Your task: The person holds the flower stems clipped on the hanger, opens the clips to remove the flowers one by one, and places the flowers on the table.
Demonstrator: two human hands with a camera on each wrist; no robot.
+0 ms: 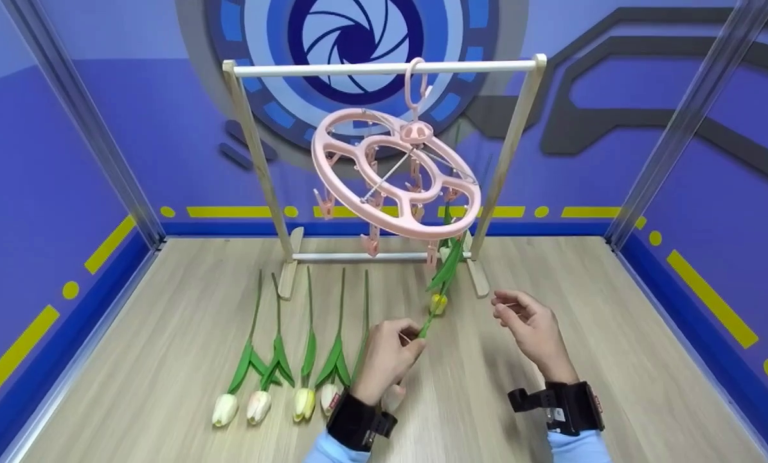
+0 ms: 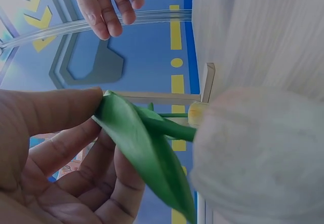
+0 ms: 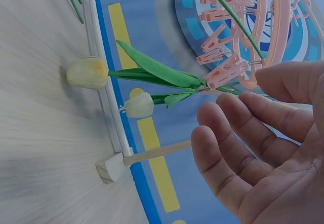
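My left hand (image 1: 384,357) pinches a tulip by its green leaves and stem (image 2: 167,125) between thumb and forefinger. That tulip's whitish head (image 2: 268,148) hangs down close to the left wrist camera. My right hand (image 1: 535,331) is raised to the right with fingers loosely bent and nothing in them. A pink clip hanger (image 1: 396,225) hangs tilted from a rack in front of both hands. On its right side hang a yellow tulip (image 3: 87,73) and a white tulip (image 3: 138,105), heads down, near a pink clip (image 3: 227,72).
Several tulips lie in a row on the table (image 1: 165,360), stems away from me, among them a white one (image 1: 225,409) and a yellow one (image 1: 304,404). The rack has wooden posts (image 1: 258,154) and a white top bar (image 1: 332,69). Blue patterned walls (image 1: 69,161) enclose the table.
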